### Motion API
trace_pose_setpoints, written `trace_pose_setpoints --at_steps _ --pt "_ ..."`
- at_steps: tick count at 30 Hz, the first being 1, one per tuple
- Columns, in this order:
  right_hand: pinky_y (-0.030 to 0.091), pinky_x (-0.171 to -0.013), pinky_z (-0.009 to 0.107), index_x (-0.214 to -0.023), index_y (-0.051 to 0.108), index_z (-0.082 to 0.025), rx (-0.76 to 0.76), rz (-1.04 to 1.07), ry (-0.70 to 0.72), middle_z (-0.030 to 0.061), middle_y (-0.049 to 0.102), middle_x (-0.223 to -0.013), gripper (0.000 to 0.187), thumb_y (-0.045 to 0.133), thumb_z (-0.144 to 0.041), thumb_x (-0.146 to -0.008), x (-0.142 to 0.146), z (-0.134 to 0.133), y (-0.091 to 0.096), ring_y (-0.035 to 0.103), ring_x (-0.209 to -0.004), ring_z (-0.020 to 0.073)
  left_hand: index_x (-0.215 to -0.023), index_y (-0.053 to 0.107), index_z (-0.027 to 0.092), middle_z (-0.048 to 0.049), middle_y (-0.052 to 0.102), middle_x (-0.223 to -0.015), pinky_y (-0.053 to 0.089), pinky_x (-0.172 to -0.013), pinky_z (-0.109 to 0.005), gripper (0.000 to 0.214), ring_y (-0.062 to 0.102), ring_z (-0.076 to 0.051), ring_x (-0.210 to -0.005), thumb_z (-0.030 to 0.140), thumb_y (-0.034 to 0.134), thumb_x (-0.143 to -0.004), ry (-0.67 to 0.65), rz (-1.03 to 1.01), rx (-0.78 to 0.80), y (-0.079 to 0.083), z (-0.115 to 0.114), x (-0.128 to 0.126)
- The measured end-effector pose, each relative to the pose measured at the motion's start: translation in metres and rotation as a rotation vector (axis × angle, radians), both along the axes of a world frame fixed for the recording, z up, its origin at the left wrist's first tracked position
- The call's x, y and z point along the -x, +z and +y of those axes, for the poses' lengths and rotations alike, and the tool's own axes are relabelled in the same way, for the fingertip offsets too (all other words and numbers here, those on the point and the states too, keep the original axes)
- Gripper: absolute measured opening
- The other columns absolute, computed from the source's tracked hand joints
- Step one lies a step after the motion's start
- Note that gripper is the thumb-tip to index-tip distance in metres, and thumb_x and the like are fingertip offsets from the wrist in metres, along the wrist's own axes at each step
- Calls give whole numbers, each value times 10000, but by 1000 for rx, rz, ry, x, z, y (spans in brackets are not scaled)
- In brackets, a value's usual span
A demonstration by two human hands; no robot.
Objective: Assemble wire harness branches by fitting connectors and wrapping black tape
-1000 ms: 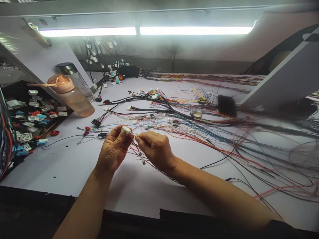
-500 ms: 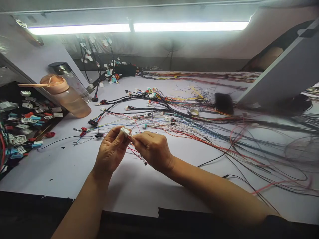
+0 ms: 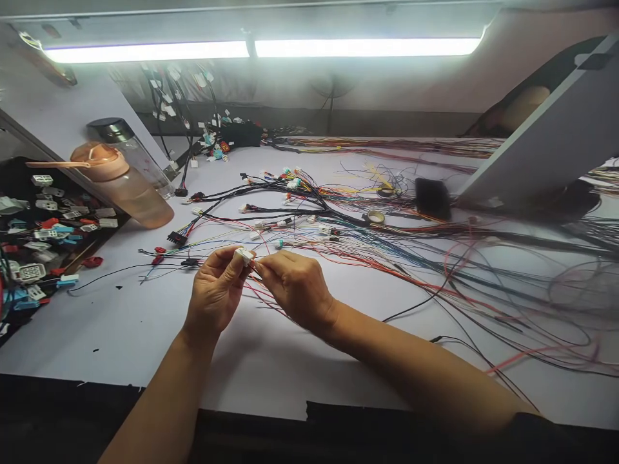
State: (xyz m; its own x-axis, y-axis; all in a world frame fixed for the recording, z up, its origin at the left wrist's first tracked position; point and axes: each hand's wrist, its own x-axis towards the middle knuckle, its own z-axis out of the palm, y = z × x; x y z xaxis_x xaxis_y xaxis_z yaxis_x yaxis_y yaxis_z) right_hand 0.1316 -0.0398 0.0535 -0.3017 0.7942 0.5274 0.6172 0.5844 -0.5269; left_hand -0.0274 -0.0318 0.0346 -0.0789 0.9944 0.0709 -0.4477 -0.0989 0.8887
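Note:
A white plastic connector (image 3: 244,256) is pinched between the thumb and fingers of my left hand (image 3: 217,283). Just to its right, my right hand (image 3: 297,283) is closed, its thumb and forefinger pinching a thin wire (image 3: 255,263) at the connector's edge. Whether the wire's end sits inside the connector cannot be made out. Several loose red and dark wires (image 3: 258,296) hang below and between the hands. Behind them lies a wiring harness (image 3: 290,209) with black-wrapped branches and small connectors at its ends.
At the left lie many loose connectors (image 3: 53,225), beside a tilted peach-lidded bottle (image 3: 130,193) and a clear bottle (image 3: 145,154). A tape roll (image 3: 375,218) rests on the harness. Long wires (image 3: 459,277) spread rightward, near an upright white panel (image 3: 536,122). A lamp (image 3: 367,47) hangs overhead.
Both hands keep their grip on the connector and wire, almost unmoved. The small wire end that hung below my right hand no longer shows. The view has shifted slightly.

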Motion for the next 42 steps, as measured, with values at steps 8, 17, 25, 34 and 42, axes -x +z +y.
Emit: trace_pose_setpoints --at_steps 8,17,25,34,42 --pt "362 -655 226 -793 635 -153 14 -52 24 24 639 -738 306 439 -285 -986 -1 -1 1 543 -664 116 -844 712 193 -22 715 -836 533 -789 -224 183 658 -111 -778 199 817 -694 -1 48 -60 -1 -2 -4" --pt "296 -604 226 -784 654 -186 258 -55 63 -4 634 -722 345 457 -394 -975 -4 4 6 513 -665 100 -848 704 187 -16 704 -831 538 -748 -211 215 656 -110 -764 220 828 -676 133 1 19 -3 6 2" --pt "268 -554 214 -690 640 -176 634 51 112 -30 628 -639 331 493 -321 -948 -2 8 8 486 -570 73 -1093 689 209 -53 713 -955 505 -876 -262 392 652 -145 -916 325 791 -733 17 10 80 -1 1 -2" --pt "308 -563 201 -691 665 -182 625 84 120 -24 660 -697 372 481 -381 -946 -2 0 -1 532 -598 75 -843 733 142 -108 715 -918 523 -786 -319 279 658 -205 -835 413 727 -777 -162 138 151 -6 -6 -12" --pt "249 -534 227 -774 697 -237 504 -170 68 -29 651 -658 287 546 -439 -913 -4 -14 -14 524 -577 96 -755 635 146 -44 655 -680 539 -725 -297 309 652 -166 -695 430 757 -738 -27 64 209 1 -4 -11"
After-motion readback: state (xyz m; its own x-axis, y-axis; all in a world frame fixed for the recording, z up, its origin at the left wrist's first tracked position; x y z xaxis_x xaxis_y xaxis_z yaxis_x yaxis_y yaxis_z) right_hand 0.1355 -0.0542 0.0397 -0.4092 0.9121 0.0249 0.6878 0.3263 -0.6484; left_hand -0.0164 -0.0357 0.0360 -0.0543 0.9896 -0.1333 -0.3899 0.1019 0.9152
